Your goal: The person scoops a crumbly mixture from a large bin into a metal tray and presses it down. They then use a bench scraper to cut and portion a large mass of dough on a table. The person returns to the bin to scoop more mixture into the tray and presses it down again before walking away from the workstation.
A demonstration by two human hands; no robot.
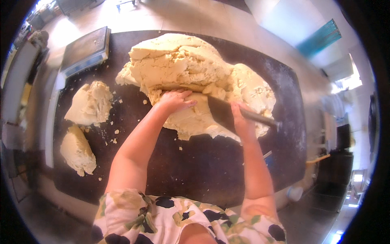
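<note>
A large mound of pale, cracked dough (174,57) covers the middle of the dark worktop (195,166). My left hand (177,101) rests on a fold of it, fingers apart and slightly bent. My right hand (242,122) grips a wide metal scraper (220,114) with a long handle; its blade lies tilted against the front part of the dough, just right of my left hand, its lower edge hard to make out. Two separate lumps of dough (87,103) (77,152) sit at the left, with small crumbs scattered around them.
A flat electronic scale (84,49) stands at the back left edge. A small blue object (268,159) lies partly behind my right forearm. A white container (294,193) is below the right front corner. Blurred dark equipment (339,175) stands to the right.
</note>
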